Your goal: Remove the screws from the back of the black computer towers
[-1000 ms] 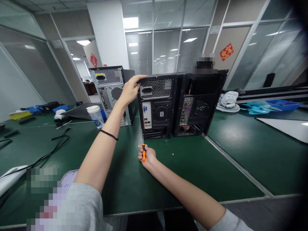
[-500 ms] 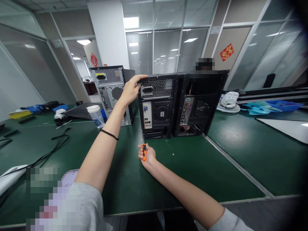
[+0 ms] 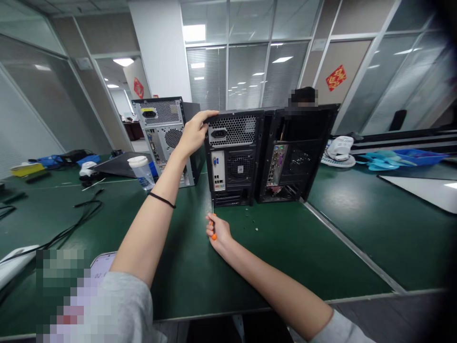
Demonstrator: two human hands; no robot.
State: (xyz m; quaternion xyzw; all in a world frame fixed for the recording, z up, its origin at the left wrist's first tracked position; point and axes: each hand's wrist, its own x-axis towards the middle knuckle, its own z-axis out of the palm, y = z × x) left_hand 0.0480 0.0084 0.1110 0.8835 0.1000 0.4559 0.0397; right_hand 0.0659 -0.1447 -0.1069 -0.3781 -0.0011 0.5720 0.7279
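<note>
Working a screwdriver (image 3: 214,236) at the lower left corner of the black computer case (image 3: 222,152) looks like the step in hand, and the next turn seems to call for a straight shaft and a steady case, though whether the tip sits in a screw is too small to tell. The right hand (image 3: 219,227) curls its fingers around the orange grip, forearm slanting low over the green table (image 3: 185,267); the left hand (image 3: 194,135) reaches higher and farther forward, fingers stretched over the upright case's top left corner.
</note>
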